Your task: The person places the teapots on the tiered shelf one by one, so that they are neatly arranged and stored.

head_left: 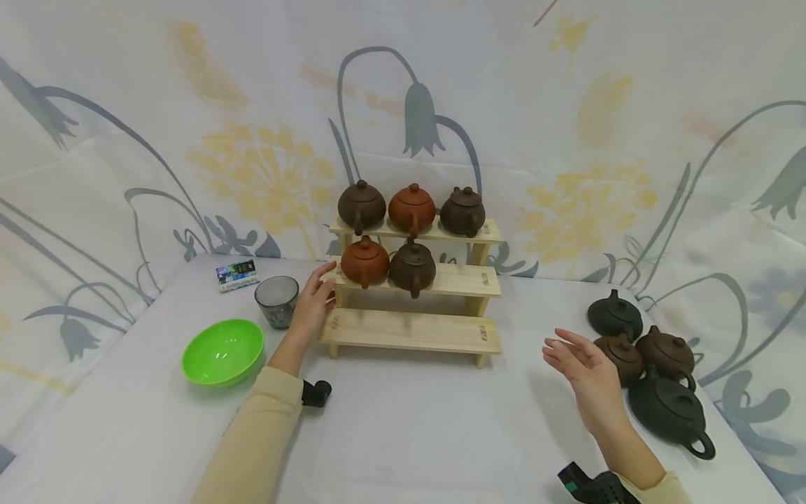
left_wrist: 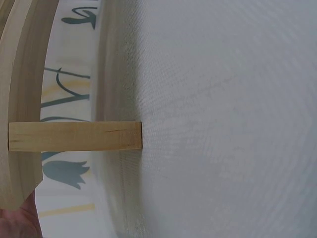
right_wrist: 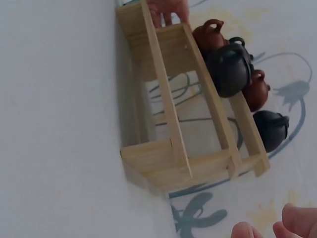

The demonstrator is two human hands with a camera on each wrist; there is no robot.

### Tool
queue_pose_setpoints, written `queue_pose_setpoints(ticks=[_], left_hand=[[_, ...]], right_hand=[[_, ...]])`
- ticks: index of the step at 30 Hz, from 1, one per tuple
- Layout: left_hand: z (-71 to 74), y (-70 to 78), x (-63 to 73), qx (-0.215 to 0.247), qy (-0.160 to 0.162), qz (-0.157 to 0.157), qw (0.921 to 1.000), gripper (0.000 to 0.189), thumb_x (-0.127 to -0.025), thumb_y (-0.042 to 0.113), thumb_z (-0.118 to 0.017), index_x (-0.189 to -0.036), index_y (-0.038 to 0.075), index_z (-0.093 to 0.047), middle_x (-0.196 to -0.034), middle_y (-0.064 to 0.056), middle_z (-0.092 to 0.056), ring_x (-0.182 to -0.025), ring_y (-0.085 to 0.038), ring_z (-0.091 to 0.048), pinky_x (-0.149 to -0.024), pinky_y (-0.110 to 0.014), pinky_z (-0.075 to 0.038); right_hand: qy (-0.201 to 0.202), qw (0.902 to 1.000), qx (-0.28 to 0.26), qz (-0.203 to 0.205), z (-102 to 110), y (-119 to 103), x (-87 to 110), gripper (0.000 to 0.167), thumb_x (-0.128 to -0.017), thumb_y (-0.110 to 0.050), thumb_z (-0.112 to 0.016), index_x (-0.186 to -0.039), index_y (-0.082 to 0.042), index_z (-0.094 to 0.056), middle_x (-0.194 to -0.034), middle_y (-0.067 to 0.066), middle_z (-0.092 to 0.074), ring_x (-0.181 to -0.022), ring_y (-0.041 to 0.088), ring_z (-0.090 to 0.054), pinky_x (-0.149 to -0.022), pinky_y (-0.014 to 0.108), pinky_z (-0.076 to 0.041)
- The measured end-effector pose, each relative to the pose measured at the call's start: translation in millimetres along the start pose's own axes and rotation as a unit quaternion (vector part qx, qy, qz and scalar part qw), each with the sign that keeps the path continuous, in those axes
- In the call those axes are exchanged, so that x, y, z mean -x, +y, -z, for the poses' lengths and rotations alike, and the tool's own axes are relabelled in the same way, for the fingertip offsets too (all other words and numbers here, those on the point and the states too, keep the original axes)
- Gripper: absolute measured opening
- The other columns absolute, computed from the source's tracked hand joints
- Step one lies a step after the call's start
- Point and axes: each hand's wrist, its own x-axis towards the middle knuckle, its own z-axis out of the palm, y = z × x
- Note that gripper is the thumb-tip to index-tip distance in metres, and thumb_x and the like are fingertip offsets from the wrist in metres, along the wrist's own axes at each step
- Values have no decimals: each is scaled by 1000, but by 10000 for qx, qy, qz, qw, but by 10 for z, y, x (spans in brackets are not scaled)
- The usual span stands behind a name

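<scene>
Touching the wooden stand (head_left: 409, 330) at the left end of its middle shelf (head_left: 466, 278), the left hand (head_left: 307, 306) had its fingers against the wood; whether they clasped it or merely lay there, I could not tell. The right hand (head_left: 583, 374) hung above the table, released, its fingers loosely bent with nothing in them.

The stand looked light and stiff, with 3 stepped shelves, but its load probably made it top-heavy. Both ends of a shelf seemed the soundest hold, level and without a jolt.

Next to the left hand, on the middle shelf, sat a reddish teapot (head_left: 364, 263) and a dark teapot (head_left: 412, 266). On the top shelf (head_left: 493, 231) stood 3 more: a brown teapot (head_left: 362, 204), an orange-brown teapot (head_left: 412, 206) and a dark brown teapot (head_left: 462, 210). All 5 looked like hard, brittle clay, smooth enough to slip, with lids that might be loose; a handle pinched in the fingers, with a fingertip steadying the lid, would suit them.

Beyond the right hand, 4 teapots (head_left: 667, 404) crowded together on the white table (head_left: 403, 434); the large black 1 nearest the person was probably the heaviest. Farther out on the left were a grey glass (head_left: 277, 299), a green bowl (head_left: 222, 352) and a small printed box (head_left: 236, 275).
</scene>
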Motion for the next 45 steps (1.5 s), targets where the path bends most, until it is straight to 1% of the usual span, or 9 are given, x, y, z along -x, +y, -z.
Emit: queue_pose_setpoints(ticks=[7,11,17,23,29,32,37,42,45], left_hand=[[-25,7,-8,62,-43,-19,10000,43,-102,24,-37,-144,15,-34,-123,-19,-42,-121,-37,-41,-99,-45,-35],[-30,13,-4,52,-37,-39,10000,42,-102,23,-37,-144,15,-34,-124,-19,-42,-120,-37,-41,-98,-45,-36],[-27,14,4,68,-44,-31,10000,41,-102,23,-37,-143,15,-35,-125,-18,-42,-120,-37,-41,-98,-45,-36],[-16,-4,0,9,-53,-22,10000,43,-102,25,-37,-144,15,-34,-128,-19,-41,-121,-36,-40,-99,-45,-35],[-6,-11,6,-4,-11,20,10000,43,-102,26,-37,-144,16,-35,-123,-18,-43,-119,-33,-43,-98,-44,-35],[0,-14,7,11,-13,25,10000,43,-102,27,-37,-144,16,-34,-124,-18,-43,-120,-33,-42,-99,-44,-35],[4,-11,14,48,-41,28,10000,43,-102,27,-37,-144,17,-35,-127,-18,-43,-122,-35,-41,-100,-45,-34],[6,-18,3,6,-69,-3,10000,43,-102,27,-37,-144,17,-35,-125,-18,-42,-121,-35,-41,-100,-46,-34],[7,-16,1,-23,-71,-15,10000,43,-102,27,-36,-144,17,-34,-126,-18,-42,-121,-34,-41,-100,-46,-34]], right_hand=[[246,9995,-169,-35,163,-96,134,21,-89,-7,-63,-107,-17,-63,-95,-1,-67,-85,10,-65,-77,23,-50],[498,9982,-110,-322,224,-158,192,20,-88,-7,-64,-105,-17,-61,-92,-4,-66,-83,7,-65,-75,21,-50],[1013,9901,198,-947,405,-99,249,41,-88,-13,-66,-124,-4,-49,-90,-9,-66,-83,6,-64,-74,20,-50],[1209,9872,56,-1040,608,-2,287,43,-87,-12,-67,-124,-3,-46,-89,-7,-67,-81,8,-65,-72,21,-51],[1757,9650,610,-1847,656,45,269,36,-89,-14,-64,-121,-13,-47,-79,-12,-64,-75,5,-64,-68,20,-52],[1886,9576,874,-1994,635,54,257,36,-91,-10,-61,-122,-13,-44,-78,-12,-63,-72,4,-64,-68,21,-52],[1843,9544,1178,-2030,605,52,235,44,-91,-5,-57,-129,-4,-33,-80,-5,-60,-71,5,-63,-70,24,-53],[1251,9629,955,-2191,618,49,190,71,-94,-4,-52,-144,7,-3,-88,0,-56,-75,5,-63,-76,27,-52],[1006,9673,765,-2197,618,70,158,68,-94,-2,-51,-144,9,-6,-88,-2,-56,-77,4,-63,-78,26,-51]])
